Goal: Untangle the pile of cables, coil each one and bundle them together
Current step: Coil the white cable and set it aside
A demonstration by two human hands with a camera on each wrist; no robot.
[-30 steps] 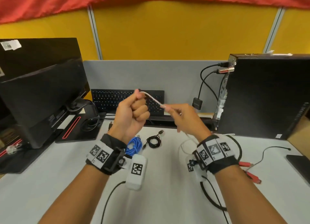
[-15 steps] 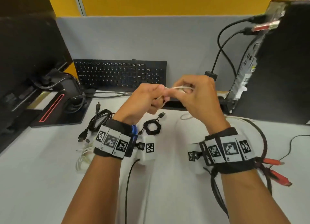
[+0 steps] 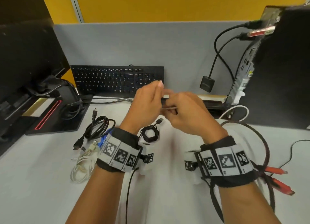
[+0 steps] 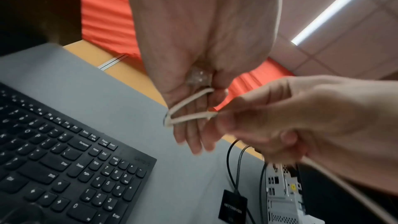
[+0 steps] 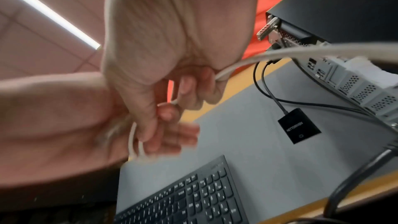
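Note:
Above the desk my left hand point(image 3: 147, 101) and right hand point(image 3: 184, 113) meet around a white cable point(image 3: 168, 108). In the left wrist view the cable point(image 4: 189, 108) loops round my left hand's straight fingers, and the thumb pins its clear plug point(image 4: 199, 77) against the palm. My right hand point(image 4: 280, 117) pinches the cable just beside that loop. From the right hand point(image 5: 172, 91) the rest of the cable point(image 5: 280, 54) trails off to the right. Coiled on the desk lie a small black cable point(image 3: 149, 133), a larger black one point(image 3: 97, 128) and a white one point(image 3: 82, 166).
A black keyboard point(image 3: 117, 79) leans on the grey partition behind my hands. A monitor point(image 3: 25, 56) stands left and a PC tower point(image 3: 281, 64) right, with a hanging black adapter point(image 3: 207, 83). Near my right wrist lies a dark cable point(image 3: 261, 140) with red plugs point(image 3: 281, 183).
My hands have come together and lower over the desk. The left fist has opened its fingers and the white cable now loops round them, with the right hand close beside.

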